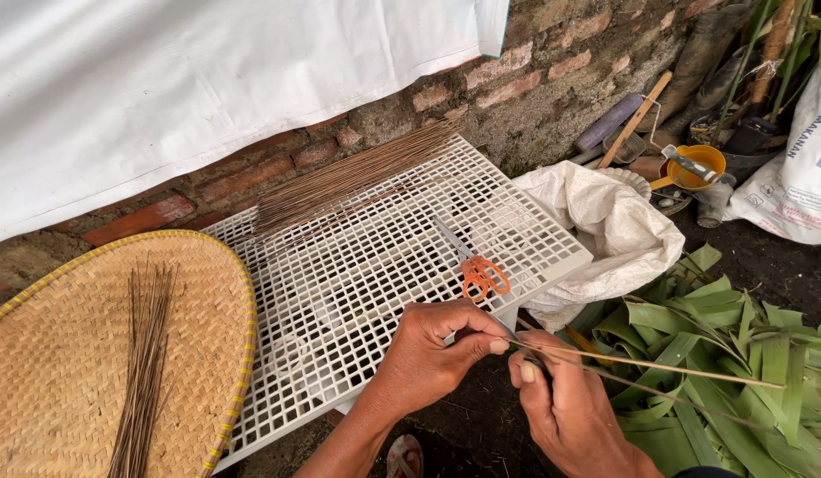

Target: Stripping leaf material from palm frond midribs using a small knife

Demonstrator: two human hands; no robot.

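My left hand (432, 354) pinches the near end of a thin pale leaf rib (658, 365) between thumb and forefinger. My right hand (565, 407) is closed around the same rib and a small blade whose shape is mostly hidden. The rib runs right over a heap of green palm leaves (738, 354). Both hands hover at the front edge of a white plastic grid table (357, 283). Orange-handled scissors (477, 270) lie on the grid just beyond my left hand.
A bundle of brown ribs (348, 177) rests at the back of the grid by the brick wall (534, 80). A round woven tray (65, 354) at left holds more ribs (145, 372). A white sack (605, 221), a yellow funnel (693, 164) and tools sit at right.
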